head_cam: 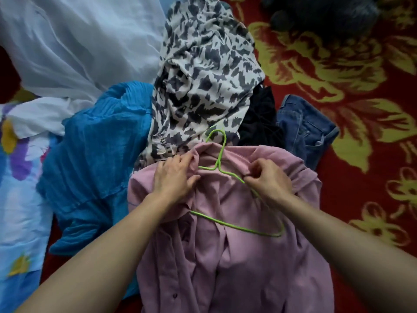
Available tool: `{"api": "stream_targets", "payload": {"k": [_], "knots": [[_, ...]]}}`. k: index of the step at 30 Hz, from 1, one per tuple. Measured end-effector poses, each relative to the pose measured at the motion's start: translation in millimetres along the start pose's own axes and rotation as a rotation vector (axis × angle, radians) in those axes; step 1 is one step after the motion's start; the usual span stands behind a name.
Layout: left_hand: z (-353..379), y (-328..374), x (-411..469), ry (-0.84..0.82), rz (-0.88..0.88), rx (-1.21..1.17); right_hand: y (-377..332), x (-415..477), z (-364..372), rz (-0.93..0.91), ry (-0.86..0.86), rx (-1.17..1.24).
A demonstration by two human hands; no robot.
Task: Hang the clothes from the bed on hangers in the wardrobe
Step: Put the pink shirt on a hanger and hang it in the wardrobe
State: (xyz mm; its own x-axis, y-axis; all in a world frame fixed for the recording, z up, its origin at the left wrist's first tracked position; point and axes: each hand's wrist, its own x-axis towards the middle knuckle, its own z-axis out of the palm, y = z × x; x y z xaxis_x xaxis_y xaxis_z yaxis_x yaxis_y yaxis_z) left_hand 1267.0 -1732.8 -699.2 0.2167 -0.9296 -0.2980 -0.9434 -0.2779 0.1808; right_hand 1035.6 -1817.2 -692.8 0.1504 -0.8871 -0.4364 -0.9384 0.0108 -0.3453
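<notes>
While the pink shirt (pixel 225 267) lies on the bed (pixel 338 86), the left hand (pixel 173 177) holds its collar in a closed grip and the right hand (pixel 268 177) pinches the green hanger (pixel 237 226) resting on top. Next, probably, each hanger arm must slide inside a shoulder.

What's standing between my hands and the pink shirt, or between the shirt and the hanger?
Nothing visible. The left hand already grips the pink shirt near its top, and the right hand pinches the green hanger, which lies directly on the shirt.
</notes>
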Motion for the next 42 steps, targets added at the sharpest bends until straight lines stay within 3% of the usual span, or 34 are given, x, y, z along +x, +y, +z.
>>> {"api": "stream_targets", "payload": {"k": [3, 6, 12, 15, 18, 19, 21, 23, 24, 25, 28, 30, 32, 35, 38, 40, 42], "knots": [[11.5, 7.8, -0.5, 0.009, 0.009, -0.076, 34.7, -7.8, 5.5, 0.067, -0.037, -0.253], [5.2, 0.8, -9.5, 0.104, 0.102, -0.146, 49.0, -0.9, 3.4, 0.068, 0.025, -0.214], [-40.3, -0.3, -11.2, 0.371, 0.157, 0.048, 81.9, 19.9, -73.9, 0.148, 0.334, 0.236], [-49.7, 32.9, -1.2, 0.341, 0.157, 0.107, 74.1, 24.7, -132.6, 0.106, 0.466, 0.511], [-55.0, 60.2, 13.4, 0.290, -0.061, -0.016, 48.2, 10.8, -165.2, 0.131, 0.515, 0.835], [-56.6, 64.3, 18.9, 0.297, -0.138, -0.067, 39.1, -0.8, -168.8, 0.149, 0.443, 0.896], [-58.8, 67.9, 27.4, 0.334, -0.234, -0.115, 33.6, -26.0, -156.9, 0.074, 0.093, 0.903], [-57.0, 67.8, 30.3, 0.356, -0.267, -0.140, 33.0, -47.3, -131.6, -0.093, -0.377, 0.728], [-53.7, 65.4, 30.4, 0.358, -0.274, -0.175, 38.6, -52.6, -118.6, -0.142, -0.495, 0.609], [-49.1, 61.0, 29.7, 0.355, -0.283, -0.221, 47.7, -52.0, -104.9, -0.176, -0.472, 0.520], [-37.4, 43.9, 18.3, 0.351, -0.323, -0.228, 77.3, -29.5, -81.9, -0.110, 0.113, 0.324], [-29.9, 37.9, -2.1, 0.425, -0.329, -0.156, 84.5, -18.0, -76.8, -0.076, 0.341, 0.156], [-14.8, 40.5, -33.8, 0.452, -0.309, -0.147, 83.4, -10.6, -66.7, -0.141, 0.269, 0.066], [21.9, 41.5, -83.5, 0.229, -0.305, -0.082, 63.0, -11.9, -49.2, -0.250, 0.057, -0.025], [45.8, 22.6, -98.5, 0.034, -0.462, -0.146, 39.5, -16.0, -35.4, -0.402, 0.228, -0.045], [39.8, 19.8, -91.0, 0.070, -0.535, -0.341, 11.7, -8.6, -36.6, -0.502, 0.344, 0.074], [20.9, 30.8, -81.9, 0.228, -0.502, -0.551, -24.9, 7.6, -41.5, -0.598, 0.258, 0.188]]}}
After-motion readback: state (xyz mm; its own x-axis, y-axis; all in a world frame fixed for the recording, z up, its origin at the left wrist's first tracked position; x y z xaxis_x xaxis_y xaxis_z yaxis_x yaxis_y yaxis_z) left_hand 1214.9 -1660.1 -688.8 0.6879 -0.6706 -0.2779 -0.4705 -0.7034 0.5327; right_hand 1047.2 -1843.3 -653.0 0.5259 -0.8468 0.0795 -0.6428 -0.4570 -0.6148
